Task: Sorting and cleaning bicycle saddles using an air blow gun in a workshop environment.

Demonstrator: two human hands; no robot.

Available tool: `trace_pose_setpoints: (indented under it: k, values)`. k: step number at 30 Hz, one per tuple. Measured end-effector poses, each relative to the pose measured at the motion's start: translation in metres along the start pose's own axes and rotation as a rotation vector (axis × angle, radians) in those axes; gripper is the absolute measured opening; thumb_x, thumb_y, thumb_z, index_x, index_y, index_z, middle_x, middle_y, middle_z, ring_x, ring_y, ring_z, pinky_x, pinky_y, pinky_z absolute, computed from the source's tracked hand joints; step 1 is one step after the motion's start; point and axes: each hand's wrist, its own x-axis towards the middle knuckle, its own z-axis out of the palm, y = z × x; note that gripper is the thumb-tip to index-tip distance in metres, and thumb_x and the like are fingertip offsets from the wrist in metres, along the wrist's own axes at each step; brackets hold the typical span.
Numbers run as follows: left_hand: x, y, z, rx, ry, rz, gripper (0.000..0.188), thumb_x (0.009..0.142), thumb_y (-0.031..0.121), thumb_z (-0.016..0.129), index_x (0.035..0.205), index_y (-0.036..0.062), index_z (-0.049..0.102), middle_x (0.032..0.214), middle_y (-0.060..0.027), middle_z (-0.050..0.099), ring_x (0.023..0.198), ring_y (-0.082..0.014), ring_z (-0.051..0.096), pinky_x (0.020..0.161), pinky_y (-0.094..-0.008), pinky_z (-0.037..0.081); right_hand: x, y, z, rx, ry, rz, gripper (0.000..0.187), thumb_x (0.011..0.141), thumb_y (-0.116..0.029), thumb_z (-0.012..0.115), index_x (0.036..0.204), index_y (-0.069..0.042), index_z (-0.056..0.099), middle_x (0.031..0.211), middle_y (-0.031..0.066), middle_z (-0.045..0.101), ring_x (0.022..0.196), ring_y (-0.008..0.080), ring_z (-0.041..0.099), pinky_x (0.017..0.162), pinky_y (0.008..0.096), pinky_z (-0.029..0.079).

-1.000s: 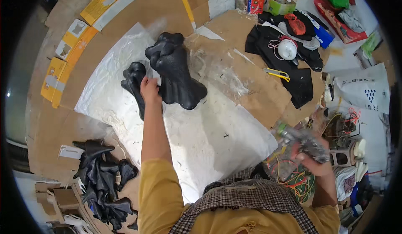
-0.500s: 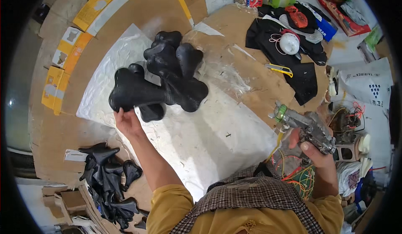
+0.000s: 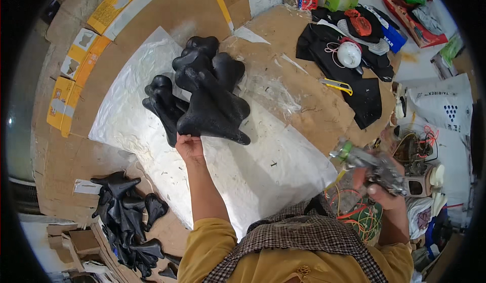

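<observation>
A silver sheet (image 3: pixel 253 177) covers the middle of the cardboard-topped bench (image 3: pixel 314 106), running from upper left to lower right. On its upper part lie the black saddles (image 3: pixel 202 93), a small heap of moulded shells overlapping one another. The top saddle (image 3: pixel 215 108) is the largest: its long axis runs from the narrow nose at upper left, near the heap's far end, down to the broad flared tail at lower right, so the nose points away from the person and slightly left. A second saddle (image 3: pixel 162 106) lies just beside it on the left, its axis roughly parallel.

The left hand (image 3: pixel 190 146) reaches forward over the sheet, forearm nearly straight up the picture, fingers curled onto the near edge of the top saddle's tail (thumb side hidden under the shell). It grips that edge.

The right hand (image 3: pixel 385 187) sits low at the right, off the sheet, elbow bent, closed around a grey spray gun (image 3: pixel 369 164) whose muzzle points left toward the sheet.

At lower left, off the sheet, another pile (image 3: pixel 126 217) of black saddles lies on the cardboard. Beyond the heap, at upper right, a black cloth (image 3: pixel 354 75) carries a white ball (image 3: pixel 349 54), with a yellow knife (image 3: pixel 336 84) beside it.
</observation>
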Motion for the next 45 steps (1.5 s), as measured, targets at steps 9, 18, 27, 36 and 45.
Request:
trace_pose_setpoints:
  k: [9, 18, 27, 36, 45]
  values:
    - [-0.012, 0.012, 0.018, 0.048, -0.021, 0.007, 0.061, 0.051, -0.004, 0.040, 0.111, -0.0034, 0.051, 0.104, -0.0134, 0.058, 0.100, -0.0289, 0.055, 0.092, -0.0388, 0.043, -0.003, 0.025, -0.022, -0.125, -0.010, 0.047, 0.051, 0.073, -0.008, 0.070, 0.117, 0.005, 0.048, 0.082, 0.0044, 0.059, 0.072, 0.0098, 0.055, 0.065, 0.0244, 0.045]
    - [0.017, -0.056, 0.050, 0.627, -0.127, -0.141, 0.031, 0.067, -0.004, 0.054, 0.097, -0.0003, 0.057, 0.097, -0.0058, 0.059, 0.088, -0.0216, 0.055, 0.084, -0.0288, 0.040, 0.014, 0.022, 0.002, 0.061, -0.032, -0.065, 0.061, 0.073, -0.015, 0.069, 0.122, 0.007, 0.041, 0.087, 0.0062, 0.058, 0.078, 0.0117, 0.054, 0.069, 0.0255, 0.044]
    - [-0.074, 0.173, 0.077, 0.633, 0.318, 0.531, 0.022, 0.079, 0.017, 0.054, 0.091, -0.0001, 0.055, 0.085, -0.0111, 0.057, 0.076, -0.0205, 0.056, 0.072, -0.0317, 0.047, 0.026, 0.058, -0.015, 0.018, -0.041, 0.069, 0.055, 0.075, -0.004, 0.067, 0.124, 0.003, 0.043, 0.089, 0.0030, 0.058, 0.081, 0.0081, 0.054, 0.070, 0.0223, 0.045]
    - [0.011, 0.174, 0.064, 0.788, 0.293, 0.539, 0.036, 0.088, 0.017, 0.046, 0.119, -0.0017, 0.046, 0.114, -0.0149, 0.051, 0.105, -0.0234, 0.050, 0.085, -0.0285, 0.042, 0.050, 0.078, -0.024, 0.032, 0.024, 0.087, 0.056, 0.073, -0.002, 0.068, 0.124, 0.002, 0.044, 0.088, 0.0019, 0.060, 0.082, 0.0077, 0.054, 0.072, 0.0222, 0.044]
    - [0.137, -0.100, 0.151, 2.025, -0.220, 0.027, 0.050, 0.064, 0.002, 0.063, 0.113, 0.0015, 0.052, 0.076, -0.0146, 0.062, 0.064, -0.0218, 0.061, 0.061, -0.0294, 0.047, 0.046, 0.073, -0.026, -0.024, 0.023, 0.026, 0.055, 0.072, -0.007, 0.069, 0.120, 0.003, 0.046, 0.086, 0.0028, 0.059, 0.080, 0.0091, 0.055, 0.071, 0.0232, 0.044]
